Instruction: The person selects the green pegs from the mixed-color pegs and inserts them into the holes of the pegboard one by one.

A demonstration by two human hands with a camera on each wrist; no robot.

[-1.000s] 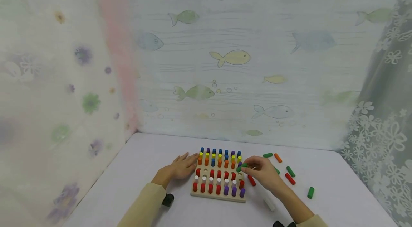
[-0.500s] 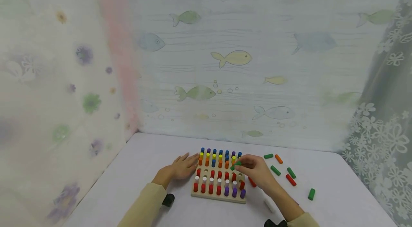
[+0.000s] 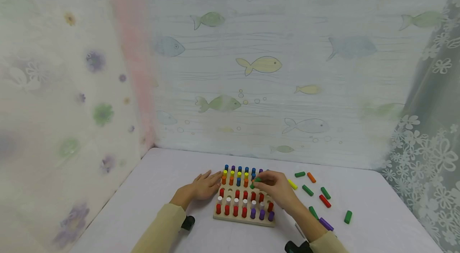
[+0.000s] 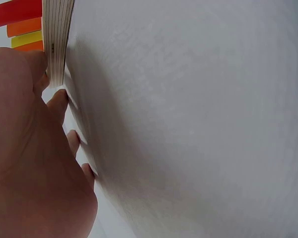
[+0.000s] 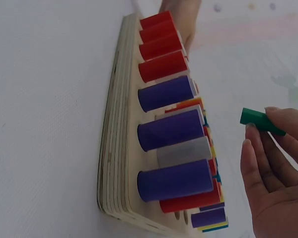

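Note:
A wooden pegboard (image 3: pixel 244 222) stands on the table with rows of coloured pegs upright in it. Between the thumb and fingertips of my right hand (image 3: pixel 278 190) is a green peg (image 5: pixel 258 120), held tilted above the board's right half. Some holes (image 3: pixel 230 190) in the row below it show no peg. My left hand (image 3: pixel 205 186) lies flat at the board's left side, fingers spread on the cloth. In the left wrist view, its thumb side touches the board's layered edge (image 4: pixel 57 44). The right hand hides several pegs at the board's right.
Loose pegs lie on the white cloth to the right: several green pegs (image 3: pixel 307 190), a red peg (image 3: pixel 325 200), an orange peg (image 3: pixel 311 177), a yellow peg (image 3: pixel 292 184) and a purple peg (image 3: pixel 326 224). My right forearm partly covers a white peg (image 3: pixel 299 230).
My right hand has moved left over the board with the green peg. Yellow, green and purple loose pegs have come into view beside the arm. The left hand has stayed put.

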